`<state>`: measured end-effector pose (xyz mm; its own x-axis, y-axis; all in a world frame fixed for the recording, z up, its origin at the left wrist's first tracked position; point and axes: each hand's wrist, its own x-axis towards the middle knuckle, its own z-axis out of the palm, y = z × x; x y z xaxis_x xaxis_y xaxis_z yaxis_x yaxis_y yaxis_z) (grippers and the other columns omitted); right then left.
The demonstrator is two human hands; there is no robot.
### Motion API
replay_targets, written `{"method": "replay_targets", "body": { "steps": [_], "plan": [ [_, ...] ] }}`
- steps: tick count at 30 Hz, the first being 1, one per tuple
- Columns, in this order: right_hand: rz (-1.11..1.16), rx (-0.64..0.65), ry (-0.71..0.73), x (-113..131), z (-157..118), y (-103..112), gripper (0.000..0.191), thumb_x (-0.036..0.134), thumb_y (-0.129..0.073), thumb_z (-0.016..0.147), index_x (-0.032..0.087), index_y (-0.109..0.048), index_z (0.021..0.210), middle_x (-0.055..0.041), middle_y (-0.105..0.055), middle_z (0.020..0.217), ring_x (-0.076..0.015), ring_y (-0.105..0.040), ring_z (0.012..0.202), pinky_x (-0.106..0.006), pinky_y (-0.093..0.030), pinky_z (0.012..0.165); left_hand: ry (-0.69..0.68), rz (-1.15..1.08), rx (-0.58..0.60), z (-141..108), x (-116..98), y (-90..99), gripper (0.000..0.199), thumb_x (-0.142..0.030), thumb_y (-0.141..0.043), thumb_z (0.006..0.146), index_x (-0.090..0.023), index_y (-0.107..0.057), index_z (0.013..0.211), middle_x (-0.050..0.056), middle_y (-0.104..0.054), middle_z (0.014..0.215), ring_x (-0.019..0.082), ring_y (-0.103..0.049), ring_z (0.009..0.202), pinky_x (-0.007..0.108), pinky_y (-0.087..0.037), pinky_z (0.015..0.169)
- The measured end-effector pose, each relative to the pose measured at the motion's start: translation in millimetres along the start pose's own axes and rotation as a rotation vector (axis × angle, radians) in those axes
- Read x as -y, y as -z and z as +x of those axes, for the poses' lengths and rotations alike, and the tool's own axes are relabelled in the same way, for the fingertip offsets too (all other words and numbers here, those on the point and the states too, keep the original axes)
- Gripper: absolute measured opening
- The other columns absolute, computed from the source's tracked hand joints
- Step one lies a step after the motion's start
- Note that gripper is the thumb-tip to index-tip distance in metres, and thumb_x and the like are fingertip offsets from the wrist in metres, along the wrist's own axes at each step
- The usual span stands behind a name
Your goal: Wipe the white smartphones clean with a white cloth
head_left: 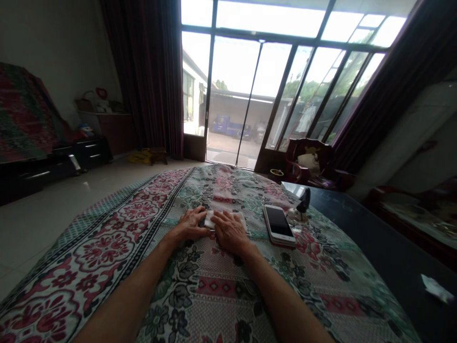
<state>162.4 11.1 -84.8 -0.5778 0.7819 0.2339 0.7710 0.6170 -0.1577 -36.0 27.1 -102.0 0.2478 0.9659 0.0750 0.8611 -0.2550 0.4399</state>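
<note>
**Two hands bear down on a folded white piece on a floral cover**

The folded white piece (228,220) of cloth or thick paper lies on the floral cover (214,290), just in front of the person and between both hands; its material cannot be settled from here; its near end looks soft and bunched, while its far end runs out flatter, with a pale, slightly creased face; the left hand (189,225) sits at its bunched end, fingers (194,216) lying close together and curled slightly, their tips on the white; whether they pinch it, I cannot tell; the right hand (230,232) lies over the middle, its fingers (223,221) slightly spread and flat on top, covering much of the piece; the two hands nearly touch.

Just beside the right hand lies a white-framed smartphone (279,225), its screen dark; past it stands a small dark bird figurine (303,202) on a clear base; a dark tabletop (357,228) runs along the cover's right side, a white scrap (436,288) lying on it; beyond stand a carved wooden armchair (310,162) and glass doors (232,85).
</note>
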Motion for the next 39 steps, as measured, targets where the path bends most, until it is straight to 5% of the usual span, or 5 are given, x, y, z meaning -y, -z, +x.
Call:
{"method": "replay_targets", "body": {
  "steps": [11, 21, 32, 39],
  "plan": [
    [-0.008, 0.010, 0.010, 2.3, 2.6, -3.0, 0.040, 0.029, -0.031, 0.097, 0.032, -0.051, 0.132, 0.0026, -0.044, 0.146, -0.0284, -0.034, 0.132, -0.050, -0.025, 0.103, -0.057, -0.027, 0.034, 2.6, 11.8, 0.8, 0.075, -0.060, -0.069, 0.070, -0.028, -0.052, 0.135, 0.007, -0.034, 0.152, 0.037, -0.029, 0.137, 0.048, -0.022, 0.113],
    [0.009, 0.026, -0.048, -26.9, -24.2, 13.4, 0.040, 0.024, -0.032, 0.096, 0.029, -0.054, 0.130, 0.0010, -0.045, 0.145, -0.0233, -0.035, 0.133, -0.043, -0.025, 0.107, -0.039, -0.035, 0.067, 5.5, 11.8, 3.5, 0.075, -0.056, -0.070, 0.068, -0.026, -0.053, 0.134, 0.007, -0.033, 0.153, 0.039, -0.027, 0.138, 0.049, -0.022, 0.112],
    [0.058, -0.017, 0.080, 7.1, 10.6, -3.0, 0.035, 0.023, -0.040, 0.094, 0.026, -0.058, 0.124, -0.0006, -0.053, 0.138, -0.0227, -0.042, 0.125, -0.039, -0.032, 0.102, -0.075, -0.057, 0.045, 7.6, 19.0, -2.0, 0.073, -0.056, -0.071, 0.068, -0.024, -0.055, 0.132, 0.008, -0.035, 0.151, 0.037, -0.030, 0.137, 0.046, -0.022, 0.113],
    [0.087, -0.036, -0.032, -26.3, -10.7, 2.9, 0.039, 0.019, -0.037, 0.093, 0.026, -0.061, 0.124, -0.0002, -0.053, 0.139, -0.0217, -0.040, 0.131, -0.040, -0.029, 0.109, -0.051, -0.068, 0.069, 5.6, 15.2, 3.1, 0.076, -0.057, -0.070, 0.068, -0.023, -0.053, 0.134, 0.009, -0.033, 0.153, 0.038, -0.028, 0.137, 0.047, -0.023, 0.112]
  ]
}}
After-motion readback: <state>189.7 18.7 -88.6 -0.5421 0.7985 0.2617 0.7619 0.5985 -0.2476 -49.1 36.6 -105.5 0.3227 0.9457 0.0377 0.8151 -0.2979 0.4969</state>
